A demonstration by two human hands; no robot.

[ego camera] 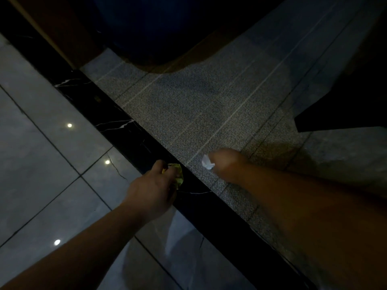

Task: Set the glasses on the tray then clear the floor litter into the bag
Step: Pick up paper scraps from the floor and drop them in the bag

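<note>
So I'm on the litter half of the job by the look of it. No glasses or tray anywhere in view, just floor, so I can't judge how that first half went.

Using the black marble strip with white veins as my landmark: it runs diagonally between the glossy grey floor tiles and the grey woven carpet with thin pale lines.

My left hand sits right over the strip, fingers curled around a crumpled yellow-green wrapper, which pokes out past the fingertips on the carpet side. There's a faint pale translucent shape hanging below that hand over the tiles. It could be the bag, but it's too dim to say for sure.

My right hand is on the carpet side of the strip, close to it, and blurry. It's bunched up tight on a small crumpled white paper scrap that sticks out of the fist towards the strip. The scrap is near the wrapper, but they're not touching.

Next move, as I read it: bring both pieces across to the tile side and drop them into the bag, if that pale thing is the bag. That needs its mouth open, and with the left hand already full that could get fiddly.
</note>
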